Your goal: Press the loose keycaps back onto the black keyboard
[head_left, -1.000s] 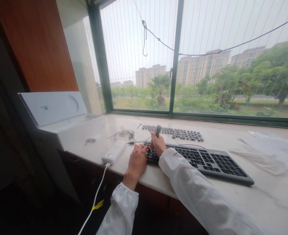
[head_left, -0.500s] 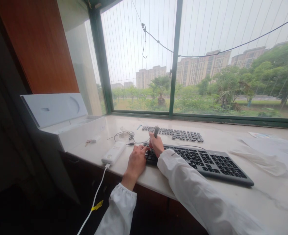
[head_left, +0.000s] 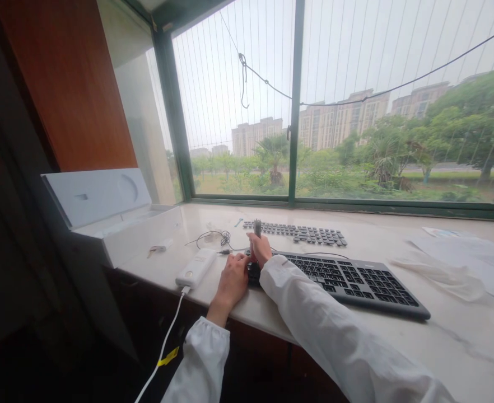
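A dark grey keyboard [head_left: 372, 298] lies along the counter with its key openings bare of keycaps. At its left end my right hand [head_left: 260, 248] is wrapped round a dark, slim-handled tool [head_left: 257, 226] held upright. The tool's lower end is hidden by my fingers, so its exact kind cannot be told. My left hand [head_left: 233, 278] sits at the keyboard's left edge with bent fingers closed on it, close beside the tool. Behind the keyboard, loose dark keycaps [head_left: 320, 235] are laid out in rows.
A white power bank [head_left: 196, 267] with a white cable [head_left: 166, 341] is left of my hands. Behind it lies a coiled black cable [head_left: 224, 239]. An open white box [head_left: 133, 238] stands far left; crumpled white tissue [head_left: 444, 275] and paper [head_left: 478, 260] lie right.
My right hand and the tool have shifted slightly left along the keyboard, and the tool stands straighter. My left hand stays at the keyboard's left end. The whole view has moved a little.
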